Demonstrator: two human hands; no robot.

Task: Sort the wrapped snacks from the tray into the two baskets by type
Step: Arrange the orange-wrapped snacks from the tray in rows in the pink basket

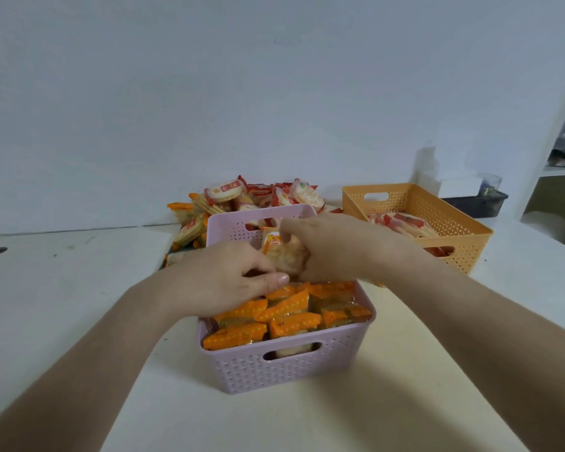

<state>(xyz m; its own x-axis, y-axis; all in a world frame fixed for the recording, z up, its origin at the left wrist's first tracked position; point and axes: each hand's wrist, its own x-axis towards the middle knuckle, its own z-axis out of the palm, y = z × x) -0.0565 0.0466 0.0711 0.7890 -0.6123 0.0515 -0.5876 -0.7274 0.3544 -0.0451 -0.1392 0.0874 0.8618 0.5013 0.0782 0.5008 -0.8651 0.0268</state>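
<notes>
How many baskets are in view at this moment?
2. The pink basket stands at centre front, packed with orange-wrapped snacks; the left hand and right hand hold a snack packet over it. The orange basket sits behind, to the right, holding red-wrapped snacks.

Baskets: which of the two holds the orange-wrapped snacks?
The pink basket, nearest the person: its orange-wrapped snacks stand in rows. The orange basket, behind and to the right, holds red-wrapped snacks.
</notes>
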